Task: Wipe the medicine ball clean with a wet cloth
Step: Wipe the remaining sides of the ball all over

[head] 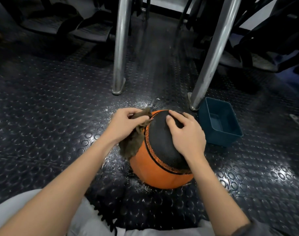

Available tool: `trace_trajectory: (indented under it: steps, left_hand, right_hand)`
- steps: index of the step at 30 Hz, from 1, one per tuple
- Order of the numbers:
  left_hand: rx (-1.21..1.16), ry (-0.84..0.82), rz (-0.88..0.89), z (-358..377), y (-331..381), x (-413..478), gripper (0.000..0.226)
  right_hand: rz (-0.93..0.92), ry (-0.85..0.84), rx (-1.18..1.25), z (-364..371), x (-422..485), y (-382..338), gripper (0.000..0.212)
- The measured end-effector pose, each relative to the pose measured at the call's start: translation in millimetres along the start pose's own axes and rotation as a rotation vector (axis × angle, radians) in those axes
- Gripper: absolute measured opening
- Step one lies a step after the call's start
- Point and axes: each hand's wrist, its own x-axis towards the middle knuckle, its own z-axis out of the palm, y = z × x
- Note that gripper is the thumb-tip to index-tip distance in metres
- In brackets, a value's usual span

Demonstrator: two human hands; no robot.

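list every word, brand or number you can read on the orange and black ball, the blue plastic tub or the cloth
Nothing here can be read.
Orange and black rubber medicine ball: a curved band of orange marks edges its black panel, perhaps lettering, too blurred to read.
Blue rectangular plastic tub: no label shows.
Brown shaggy cloth in the left hand: no tag shows.

**Open floor to the left, legs and tub to the right**

Left of the ball [145, 167] the studded floor [43, 108] gives free passage. Beyond the ball stand the left metal leg [120, 48] and the right metal leg [211, 57], with a gap between them. A blue tub [218, 140] blocks the ball's right side.
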Motion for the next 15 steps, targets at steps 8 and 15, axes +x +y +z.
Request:
trace_trajectory:
  steps: [8, 15]
  left_hand:
    - [0.182, -0.059, 0.431, 18.5, 10.7, -59.6, 0.024]
    - [0.140, 0.128, 0.304, 14.1, 1.5, -13.5, 0.019]
  right_hand:
    - [0.021, -0.043, 0.022, -2.4, 13.5, -2.1, 0.033]
    - [0.004, -0.035, 0.037, -3.4, 6.4, 1.3, 0.035]
